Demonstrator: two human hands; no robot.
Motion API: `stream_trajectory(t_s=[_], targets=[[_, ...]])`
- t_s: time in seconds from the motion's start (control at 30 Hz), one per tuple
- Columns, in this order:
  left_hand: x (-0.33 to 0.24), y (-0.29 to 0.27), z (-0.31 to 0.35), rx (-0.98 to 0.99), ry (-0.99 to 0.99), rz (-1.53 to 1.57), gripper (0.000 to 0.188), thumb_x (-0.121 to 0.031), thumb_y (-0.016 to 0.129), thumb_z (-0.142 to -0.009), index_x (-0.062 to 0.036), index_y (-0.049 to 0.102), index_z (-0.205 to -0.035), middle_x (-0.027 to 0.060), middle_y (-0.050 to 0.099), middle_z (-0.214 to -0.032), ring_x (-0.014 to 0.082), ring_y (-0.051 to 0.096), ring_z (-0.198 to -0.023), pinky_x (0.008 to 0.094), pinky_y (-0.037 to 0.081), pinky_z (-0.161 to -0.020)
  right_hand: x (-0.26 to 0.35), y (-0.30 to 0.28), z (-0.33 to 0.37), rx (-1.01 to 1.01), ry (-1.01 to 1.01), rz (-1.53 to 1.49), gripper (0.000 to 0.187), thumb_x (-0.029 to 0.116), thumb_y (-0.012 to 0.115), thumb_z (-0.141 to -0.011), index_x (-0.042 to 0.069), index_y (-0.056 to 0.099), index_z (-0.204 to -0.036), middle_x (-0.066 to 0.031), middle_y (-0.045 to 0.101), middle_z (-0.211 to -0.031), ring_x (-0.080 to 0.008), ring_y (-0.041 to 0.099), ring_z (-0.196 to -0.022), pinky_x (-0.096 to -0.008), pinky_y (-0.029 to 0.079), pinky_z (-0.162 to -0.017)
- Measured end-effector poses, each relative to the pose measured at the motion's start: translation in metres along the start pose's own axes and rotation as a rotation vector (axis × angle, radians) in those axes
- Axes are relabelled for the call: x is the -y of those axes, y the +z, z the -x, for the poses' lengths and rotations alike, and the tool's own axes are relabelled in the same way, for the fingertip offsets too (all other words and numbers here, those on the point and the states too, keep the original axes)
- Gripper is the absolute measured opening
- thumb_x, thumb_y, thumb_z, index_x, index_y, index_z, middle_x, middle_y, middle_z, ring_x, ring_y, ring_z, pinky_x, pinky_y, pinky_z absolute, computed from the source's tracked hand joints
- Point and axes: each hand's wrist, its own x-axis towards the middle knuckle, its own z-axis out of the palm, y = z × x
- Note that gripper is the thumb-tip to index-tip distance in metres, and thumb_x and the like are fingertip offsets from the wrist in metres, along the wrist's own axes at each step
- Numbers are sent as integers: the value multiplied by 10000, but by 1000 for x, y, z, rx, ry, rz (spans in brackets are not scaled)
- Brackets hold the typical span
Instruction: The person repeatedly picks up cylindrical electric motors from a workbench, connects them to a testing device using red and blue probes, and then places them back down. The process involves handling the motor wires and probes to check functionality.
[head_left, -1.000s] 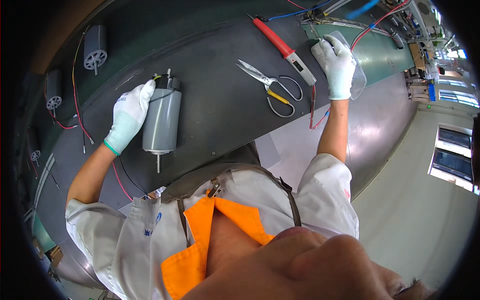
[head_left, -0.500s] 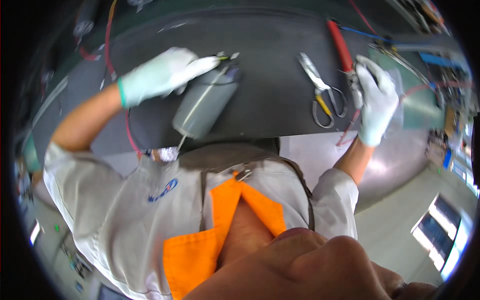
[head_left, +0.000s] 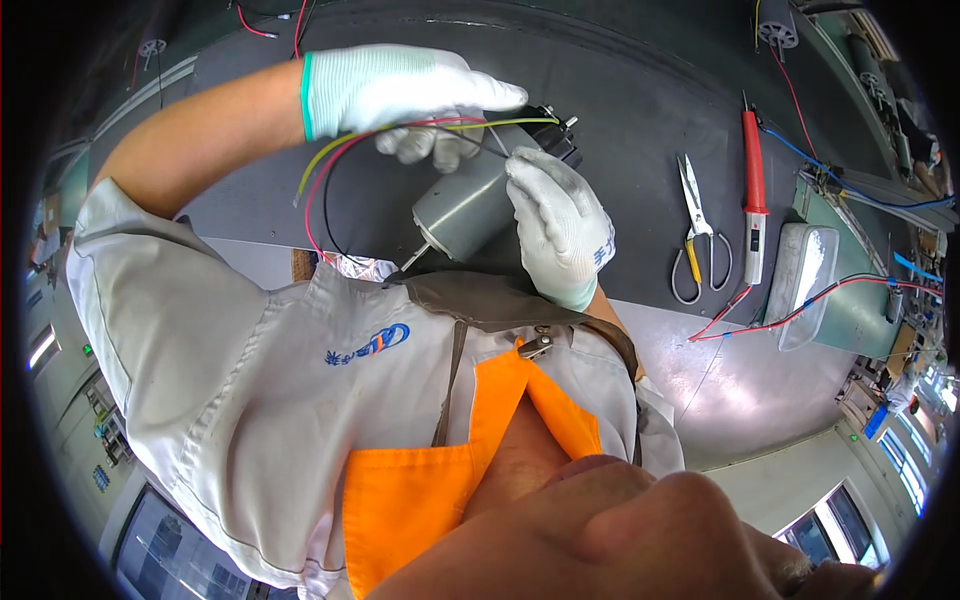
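A grey cylindrical motor [head_left: 465, 205] lies tilted on the dark bench close to my body, its shaft pointing toward me and its black end cap away. Yellow-green, red and black wires [head_left: 325, 165] arc left from the cap end. My left hand [head_left: 405, 100], in a white glove, has its thumb stretched along the cap and its fingers curled below, with the wires passing between. My right hand [head_left: 560, 220], also gloved, is beside the motor body, its fingertips pinched at the black wire. A thin pale strip [head_left: 497, 138] runs up from those fingertips.
Right of the motor lie scissors [head_left: 694, 225] with a yellow-wrapped handle and a red-handled corded tool [head_left: 754, 185]. A clear plastic tray [head_left: 805, 285] stands at the bench's right edge. More motors [head_left: 776, 28] are at the far side, with loose red wires [head_left: 300, 25] at the far left.
My right hand has left the red-handled tool, which now lies on the bench, and has come left to the motor. The wires now show spread over my left hand. The view has shifted.
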Motion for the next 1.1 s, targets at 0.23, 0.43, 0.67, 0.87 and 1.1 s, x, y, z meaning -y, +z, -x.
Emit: stream_trajectory(t_s=[0.23,0.43,0.67,0.87,1.1], targets=[[23,31,-20,-295,169,205,307,-297,600,-1003,-2,654,-1069,27,632,-769,47,556,-555,189,412,-440,-1,0,-1,29,266,-108,276,20,744,-878,75,719,-1147,-92,713,-1202,-237,734,-886,-317,598,-690],[31,53,-36,-378,374,448,282,-225,653,-989,6,658,-1150,15,671,-851,24,593,-611,167,403,-450,4,-19,-39,-170,906,-871,276,-29,571,-993,-77,638,-1256,-144,740,-1025,-139,711,-727,-224,571,-562],[32,64,-45,-364,445,424,215,-167,651,-1003,-15,704,-1146,5,685,-894,23,574,-621,180,418,-497,-16,-28,-42,-135,880,-925,491,-33,545,-975,-105,459,-1454,-172,733,-922,-130,678,-659,-213,538,-508],[30,65,-47,-364,468,355,213,-147,649,-1006,3,704,-1146,23,693,-907,39,566,-633,203,462,-540,-20,-37,-46,-54,920,-913,527,8,588,-948,-117,471,-1447,-149,735,-860,-117,644,-599,-205,493,-478],[12,76,-60,-347,527,347,217,-156,656,-1009,-12,713,-1161,7,708,-928,14,581,-709,180,477,-596,-58,-63,-64,412,994,-991,500,82,644,-914,-116,568,-1366,-116,732,-816,-80,594,-531,-194,445,-443]])
